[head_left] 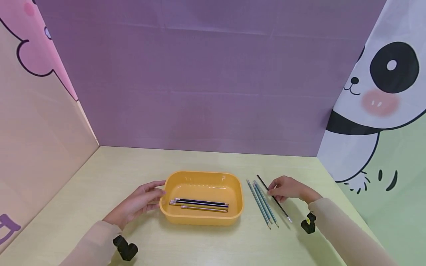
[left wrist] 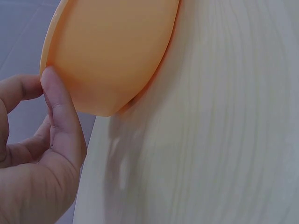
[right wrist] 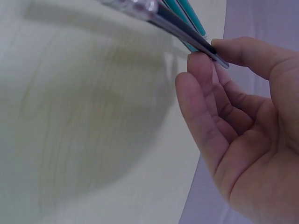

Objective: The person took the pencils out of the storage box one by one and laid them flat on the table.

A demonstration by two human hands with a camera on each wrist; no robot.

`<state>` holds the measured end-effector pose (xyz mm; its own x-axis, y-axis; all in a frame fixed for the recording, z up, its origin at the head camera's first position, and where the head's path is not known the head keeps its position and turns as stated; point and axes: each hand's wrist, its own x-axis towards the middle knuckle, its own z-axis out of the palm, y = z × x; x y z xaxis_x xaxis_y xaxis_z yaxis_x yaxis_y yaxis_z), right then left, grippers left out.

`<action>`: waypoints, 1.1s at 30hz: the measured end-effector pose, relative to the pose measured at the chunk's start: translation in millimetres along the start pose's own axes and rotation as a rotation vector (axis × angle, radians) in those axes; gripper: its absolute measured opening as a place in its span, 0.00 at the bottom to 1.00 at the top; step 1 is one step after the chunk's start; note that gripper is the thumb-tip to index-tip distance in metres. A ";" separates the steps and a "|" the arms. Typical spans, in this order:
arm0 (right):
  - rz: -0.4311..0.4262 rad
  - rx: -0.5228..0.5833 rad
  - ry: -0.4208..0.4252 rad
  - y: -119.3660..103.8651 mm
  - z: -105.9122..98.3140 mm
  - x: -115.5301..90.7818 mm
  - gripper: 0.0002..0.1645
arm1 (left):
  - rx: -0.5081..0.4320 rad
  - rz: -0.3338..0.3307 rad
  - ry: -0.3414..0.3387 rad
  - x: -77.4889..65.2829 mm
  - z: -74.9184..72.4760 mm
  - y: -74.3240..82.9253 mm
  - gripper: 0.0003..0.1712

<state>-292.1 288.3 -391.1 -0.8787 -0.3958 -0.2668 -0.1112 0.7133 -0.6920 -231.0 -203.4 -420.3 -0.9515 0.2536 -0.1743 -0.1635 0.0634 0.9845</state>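
Observation:
With thumb and fingers, my left hand (head_left: 141,201) pinches the left rim of a yellow-orange plastic tray (head_left: 203,220); the left wrist view shows the same grip on the tray (left wrist: 117,51). Inside the tray lie black pencils (head_left: 201,202) and a gold pencil (head_left: 204,209), side by side. My right hand (head_left: 287,187) holds a black pencil (head_left: 282,210) between thumb and fingertips, slanted above the table. In the right wrist view, that pencil (right wrist: 180,30) crosses in front of the teal ones.
Several teal pencils (head_left: 263,205) lie together on the pale wooden table (head_left: 186,244), between the tray and my right hand. A purple panel (head_left: 213,92) rises behind the table. Printed panels stand at the left and right, the right one with a panda (head_left: 352,147).

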 end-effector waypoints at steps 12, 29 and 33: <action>0.039 -0.003 0.058 4.1 12.4 1.8 0.10 | 0.009 -0.002 -0.001 -0.2 -0.3 0.0 0.37; 0.045 -0.024 0.080 4.2 12.6 5.3 0.14 | -0.010 -0.007 -0.001 -0.5 -0.5 0.0 0.37; 0.021 -0.019 0.067 2.4 10.7 5.3 0.14 | -0.010 -0.004 -0.006 -1.1 -0.1 0.3 0.38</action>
<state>-292.0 281.7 -401.3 -0.9102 -0.3411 -0.2349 -0.1004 0.7320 -0.6739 -230.0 -203.8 -419.8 -0.9492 0.2596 -0.1779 -0.1694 0.0549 0.9840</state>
